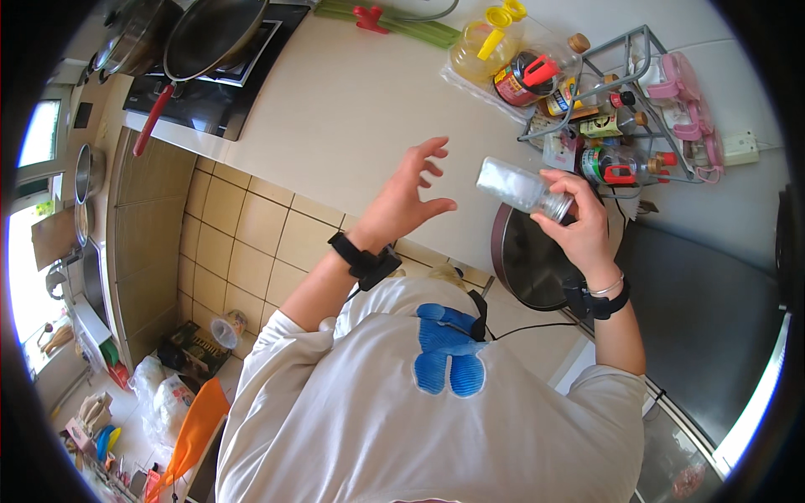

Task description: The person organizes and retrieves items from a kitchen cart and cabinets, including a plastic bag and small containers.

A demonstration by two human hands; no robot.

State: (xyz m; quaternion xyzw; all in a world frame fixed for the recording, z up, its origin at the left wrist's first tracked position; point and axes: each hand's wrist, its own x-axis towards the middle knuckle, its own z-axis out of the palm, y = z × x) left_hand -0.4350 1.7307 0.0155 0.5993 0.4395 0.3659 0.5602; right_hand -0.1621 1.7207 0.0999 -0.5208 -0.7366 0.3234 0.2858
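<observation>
My right hand (579, 214) grips a small clear glass jar (513, 186) by its neck end. White contents show through the jar's wall, and it is tilted on its side above the counter. My left hand (409, 189) is held to the left of the jar, apart from it, with its fingers spread and curved and nothing in them. Below the jar, a dark round pan (537, 267) stands at the counter's edge, partly hidden by my right hand and wrist.
Sauce bottles (608, 124) and oil jugs (485, 52) crowd a grey wire rack (641, 71) at the back right. A frying pan (210, 42) with a red handle sits on the black stove (201, 109) at the far left. The pale counter (352, 92) runs between them.
</observation>
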